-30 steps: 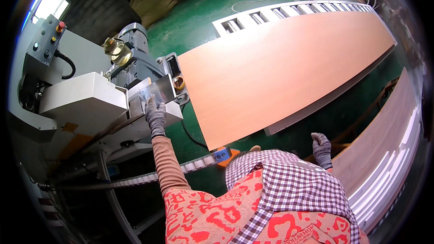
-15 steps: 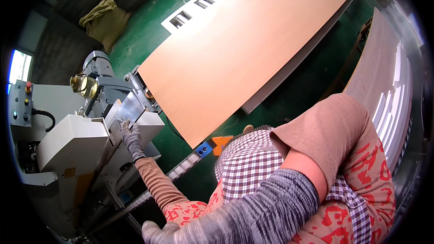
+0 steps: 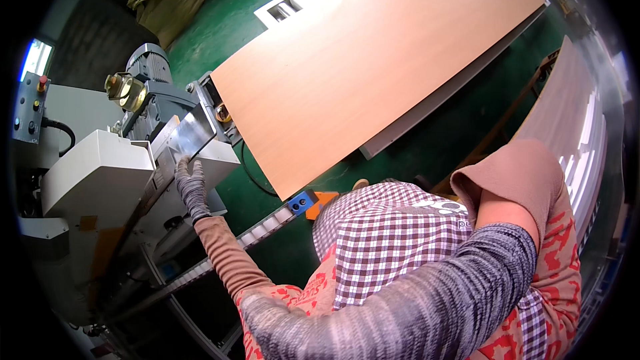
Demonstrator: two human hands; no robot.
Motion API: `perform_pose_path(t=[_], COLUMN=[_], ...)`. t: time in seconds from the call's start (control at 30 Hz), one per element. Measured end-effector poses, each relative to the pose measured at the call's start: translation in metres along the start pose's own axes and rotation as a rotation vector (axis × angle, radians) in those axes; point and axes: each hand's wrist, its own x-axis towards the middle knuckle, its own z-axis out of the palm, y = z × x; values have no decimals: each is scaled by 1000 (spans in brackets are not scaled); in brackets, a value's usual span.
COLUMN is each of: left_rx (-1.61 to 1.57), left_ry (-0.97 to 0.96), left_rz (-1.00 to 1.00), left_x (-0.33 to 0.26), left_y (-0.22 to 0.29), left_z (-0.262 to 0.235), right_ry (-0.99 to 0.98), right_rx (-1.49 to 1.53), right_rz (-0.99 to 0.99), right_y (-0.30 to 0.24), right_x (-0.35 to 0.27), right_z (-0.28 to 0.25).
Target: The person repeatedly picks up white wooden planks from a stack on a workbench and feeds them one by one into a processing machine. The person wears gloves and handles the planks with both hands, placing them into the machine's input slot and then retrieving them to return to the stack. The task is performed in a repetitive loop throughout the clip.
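At left of centre in the frame, the gloved left hand (image 3: 190,190) reaches the lower edge of a shiny metal plate (image 3: 192,132), its fingers slightly parted. The gloved right hand (image 3: 287,327) is cut off by the bottom edge, so I cannot tell what its fingers do. A tan board (image 3: 373,73) spans the upper centre, its left edge beside the machine (image 3: 100,167), its lowest corner close to a blue-ended roller strip (image 3: 263,230). Green floor (image 3: 223,20) shows narrowly between machine and board, more widely at upper left.
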Motion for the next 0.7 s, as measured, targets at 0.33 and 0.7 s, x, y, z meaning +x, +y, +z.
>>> perform_pose_path(t=[0.33, 0.7], left_rx=[57, 206], left_ry=[-53, -18], left_rz=[17, 45], left_x=[19, 40], left_y=[17, 2], left_z=[19, 17], right_ry=[-68, -201], right_rx=[3, -16], right_rz=[-17, 81], right_y=[-8, 3], right_x=[18, 19], right_z=[4, 17])
